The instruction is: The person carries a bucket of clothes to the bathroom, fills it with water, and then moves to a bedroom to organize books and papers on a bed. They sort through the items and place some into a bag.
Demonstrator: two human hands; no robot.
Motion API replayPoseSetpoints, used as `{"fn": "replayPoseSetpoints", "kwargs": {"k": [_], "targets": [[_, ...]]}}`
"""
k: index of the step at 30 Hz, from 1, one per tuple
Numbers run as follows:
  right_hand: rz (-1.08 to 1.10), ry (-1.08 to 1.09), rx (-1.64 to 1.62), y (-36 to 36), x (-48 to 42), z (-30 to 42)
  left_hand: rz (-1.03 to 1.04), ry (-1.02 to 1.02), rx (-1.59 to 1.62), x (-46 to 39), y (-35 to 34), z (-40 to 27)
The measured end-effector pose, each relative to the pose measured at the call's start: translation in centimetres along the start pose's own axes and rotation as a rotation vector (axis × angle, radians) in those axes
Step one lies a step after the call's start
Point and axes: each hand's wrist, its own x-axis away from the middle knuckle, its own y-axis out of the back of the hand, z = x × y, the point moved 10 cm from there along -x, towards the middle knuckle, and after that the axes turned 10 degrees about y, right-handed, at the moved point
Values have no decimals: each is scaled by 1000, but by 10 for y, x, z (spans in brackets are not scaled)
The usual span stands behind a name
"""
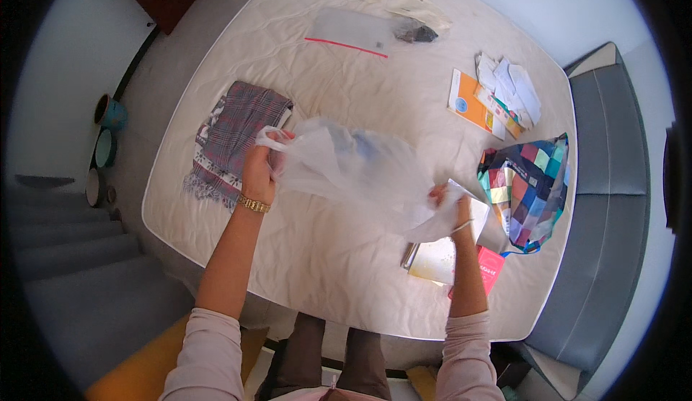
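A translucent white plastic bag (351, 168) is stretched out above the mattress between my two hands. My left hand (262, 168), with a gold-coloured watch at the wrist, grips the bag's left end by a handle loop. The bag's right end is in my right hand (451, 204), whose fingers are partly covered by the film. Some blue shows on or through the bag's middle. Folded plaid and patterned cloths (243, 125) lie beside my left hand. Under and beside my right forearm are pale-covered books or papers (432, 263) and a red book (489, 266).
The mattress (335, 287) bears a checkered bag (527, 190) at the right, an orange booklet (467, 98) near crumpled papers (511, 85), a clear zip bag (348, 31) and a dark item in clear plastic (416, 33). A grey padded headboard (611, 185) borders the right side; pots (111, 112) stand left.
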Motion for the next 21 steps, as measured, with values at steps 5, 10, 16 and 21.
{"fn": "replayPoseSetpoints", "kwargs": {"k": [5,10,16,21], "targets": [[-416,-172,-313,25,-38,79,108,-81,-175,30,-8,-29],[-432,-69,-372,-6,-22,109,164,81,-427,67,17,-20],[-371,-141,-204,-27,25,117,245,-6,-495,126,20,-33],[-477,-104,-150,-22,18,136,163,-327,-879,149,17,-60]]}}
